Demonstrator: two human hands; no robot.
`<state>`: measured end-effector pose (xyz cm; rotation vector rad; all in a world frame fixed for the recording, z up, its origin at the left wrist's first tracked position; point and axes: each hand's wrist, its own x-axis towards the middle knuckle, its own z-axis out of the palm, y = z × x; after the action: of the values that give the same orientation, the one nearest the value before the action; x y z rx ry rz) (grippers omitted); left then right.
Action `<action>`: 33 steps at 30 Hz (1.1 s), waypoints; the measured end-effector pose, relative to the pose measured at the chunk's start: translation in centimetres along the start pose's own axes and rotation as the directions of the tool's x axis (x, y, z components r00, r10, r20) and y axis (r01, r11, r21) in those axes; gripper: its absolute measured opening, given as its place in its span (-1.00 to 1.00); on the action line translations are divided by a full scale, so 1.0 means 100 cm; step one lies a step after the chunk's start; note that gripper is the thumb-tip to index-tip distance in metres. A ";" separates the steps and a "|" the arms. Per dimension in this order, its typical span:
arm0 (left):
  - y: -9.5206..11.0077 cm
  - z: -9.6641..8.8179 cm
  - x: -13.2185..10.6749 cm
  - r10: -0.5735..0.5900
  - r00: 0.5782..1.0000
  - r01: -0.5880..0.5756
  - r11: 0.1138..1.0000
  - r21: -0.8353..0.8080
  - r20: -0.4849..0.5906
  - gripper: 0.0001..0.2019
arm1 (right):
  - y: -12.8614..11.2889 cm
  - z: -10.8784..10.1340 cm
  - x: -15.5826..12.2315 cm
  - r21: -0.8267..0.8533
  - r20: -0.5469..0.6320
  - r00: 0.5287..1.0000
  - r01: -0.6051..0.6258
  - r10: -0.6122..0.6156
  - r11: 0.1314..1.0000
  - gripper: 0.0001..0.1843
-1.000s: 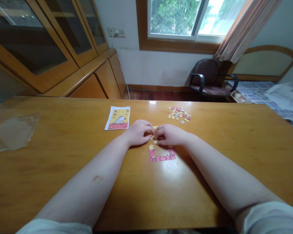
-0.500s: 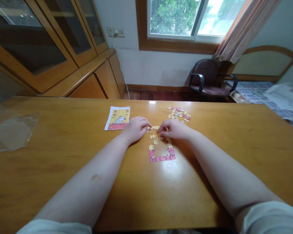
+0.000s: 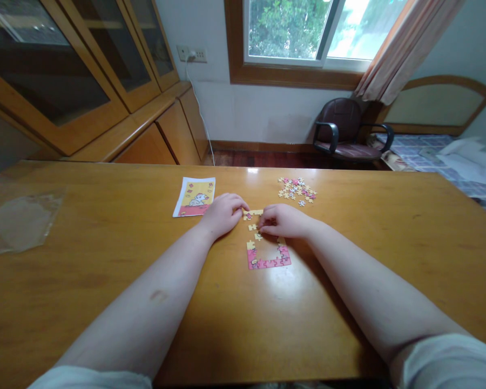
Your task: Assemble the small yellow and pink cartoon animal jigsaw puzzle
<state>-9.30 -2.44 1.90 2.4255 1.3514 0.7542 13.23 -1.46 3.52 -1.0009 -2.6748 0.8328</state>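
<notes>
A partly assembled jigsaw puzzle (image 3: 269, 263), a frame of pink and yellow border pieces, lies on the table. My left hand (image 3: 225, 213) rests flat at its upper left, fingers stretched out, fingertips touching the corner pieces (image 3: 248, 215). My right hand (image 3: 285, 220) is over the upper right of the frame and covers part of it. Its fingers are curled with the tips together, beside a loose yellow puzzle piece (image 3: 252, 227) and partly over another loose piece (image 3: 258, 236). Whatever is between those fingertips is hidden.
Loose puzzle pieces (image 3: 297, 189) are heaped beyond my right hand. A picture card (image 3: 195, 197) with a white animal lies left of my left hand. A clear plastic bag (image 3: 22, 221) is at the table's far left. An office chair (image 3: 342, 129) stands behind the table.
My right hand has moved slightly left and toward me, from the frame's upper right to the loose pieces inside. My left hand has barely shifted.
</notes>
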 end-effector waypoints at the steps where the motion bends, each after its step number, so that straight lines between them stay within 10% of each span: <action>1: 0.000 0.000 0.000 -0.003 1.000 0.003 1.000 0.000 0.000 -0.77 | 0.001 0.000 0.000 -0.017 -0.020 1.000 -0.008 0.008 1.000 -0.87; 33: -0.001 0.003 0.000 -0.015 1.000 0.015 1.000 0.005 0.003 -0.77 | -0.008 0.021 0.008 -0.046 -0.098 0.995 -0.015 0.011 0.999 -0.92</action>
<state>-9.21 -2.36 1.66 2.4165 1.3703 0.7438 11.47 -2.36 2.22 -1.0423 -2.6192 0.7077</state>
